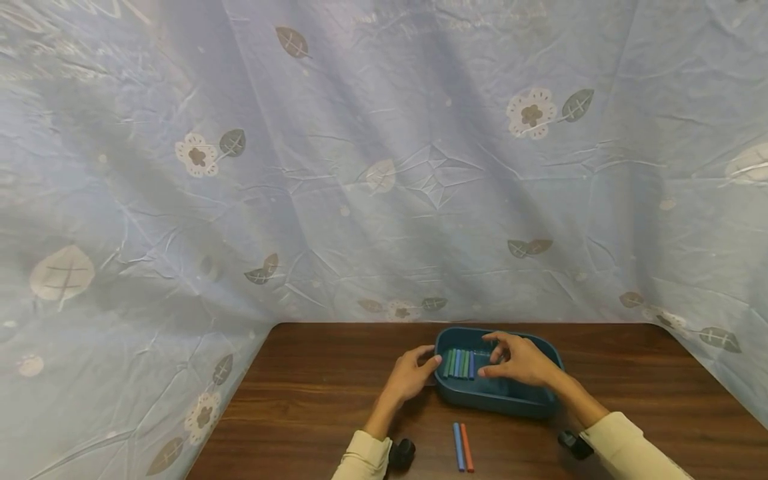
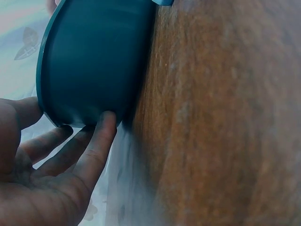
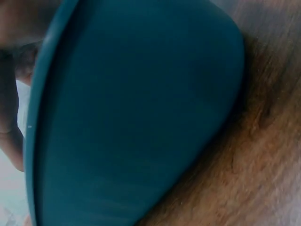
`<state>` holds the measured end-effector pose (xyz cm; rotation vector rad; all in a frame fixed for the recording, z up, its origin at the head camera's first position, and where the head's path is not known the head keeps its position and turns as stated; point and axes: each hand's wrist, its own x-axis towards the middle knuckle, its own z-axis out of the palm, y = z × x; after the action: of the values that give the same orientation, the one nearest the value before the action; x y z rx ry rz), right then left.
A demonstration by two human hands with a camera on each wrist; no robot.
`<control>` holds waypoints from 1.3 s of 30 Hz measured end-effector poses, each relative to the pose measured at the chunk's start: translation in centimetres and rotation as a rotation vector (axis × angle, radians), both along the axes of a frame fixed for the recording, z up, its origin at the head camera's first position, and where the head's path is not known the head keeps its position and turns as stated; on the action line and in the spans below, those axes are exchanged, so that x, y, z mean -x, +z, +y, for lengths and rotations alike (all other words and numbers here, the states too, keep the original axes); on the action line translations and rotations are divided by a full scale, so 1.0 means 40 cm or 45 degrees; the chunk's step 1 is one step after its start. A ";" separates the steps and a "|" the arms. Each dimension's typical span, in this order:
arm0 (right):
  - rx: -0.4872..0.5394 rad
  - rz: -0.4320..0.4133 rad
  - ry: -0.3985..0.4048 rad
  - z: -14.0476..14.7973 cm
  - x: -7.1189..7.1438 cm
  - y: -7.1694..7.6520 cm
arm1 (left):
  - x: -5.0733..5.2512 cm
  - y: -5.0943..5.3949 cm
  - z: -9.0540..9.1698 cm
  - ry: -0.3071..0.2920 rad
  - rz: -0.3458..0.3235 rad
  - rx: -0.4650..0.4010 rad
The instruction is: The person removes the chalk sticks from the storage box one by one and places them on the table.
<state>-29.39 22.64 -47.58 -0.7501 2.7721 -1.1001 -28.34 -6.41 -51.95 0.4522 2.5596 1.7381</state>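
1 dk teal rounded-rect. tray, plastic-looking. In it: approx. 5–6 thin green + blue sticks, packed tight, exact no. & per-colour split unclear. Outside: 1 thin blue stick, 1 thin red-orange stick, so 2 loose. Bare hands: 2, i.e. 1 L hand, 1 R hand. Cream sleeves: 2. Small blk wrist devices: 2. Dk brown wood-grain table: 1.
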 end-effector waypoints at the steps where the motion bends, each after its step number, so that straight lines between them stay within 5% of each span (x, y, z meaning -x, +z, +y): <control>1: -0.002 -0.001 -0.001 0.000 0.004 -0.002 | 0.000 0.000 0.000 -0.004 -0.009 -0.013; 7: -0.027 -0.020 -0.026 -0.007 0.030 -0.015 | -0.001 0.002 0.000 -0.005 -0.017 -0.043; 21: -0.063 -0.056 -0.062 -0.028 0.069 -0.053 | -0.002 0.007 0.002 0.039 0.037 0.083; 39: -0.062 -0.099 -0.024 -0.041 0.072 -0.079 | -0.005 -0.001 0.000 -0.019 -0.013 -0.080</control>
<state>-32.27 21.01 -50.74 -0.6626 2.7360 -1.0378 -28.13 -6.40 -51.97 0.4616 2.4942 1.8147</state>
